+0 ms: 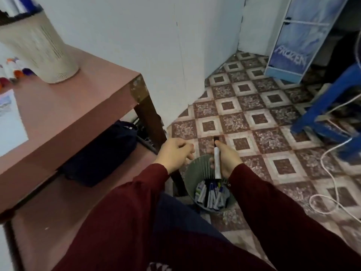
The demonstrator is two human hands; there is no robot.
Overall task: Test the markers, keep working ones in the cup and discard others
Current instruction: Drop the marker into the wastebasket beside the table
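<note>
My right hand point(224, 159) grips a white marker point(216, 157) with a black cap, upright, directly above a grey bin point(190, 173) on the floor. Several discarded markers point(212, 194) lie inside the bin. My left hand point(175, 151) hovers just left of the bin's rim with fingers loosely curled and nothing in it. On the table, a cream perforated cup point(45, 49) stands at the upper left, with several coloured markers point(13, 72) lying to its left.
The reddish-brown table point(82, 106) fills the left side, with a sheet of paper point(9, 122) on it and a dark bag point(103, 151) on its lower shelf. A blue stool point(324, 118), white cables point(332, 173) and a blue cabinet point(293, 45) stand at the right on the tiled floor.
</note>
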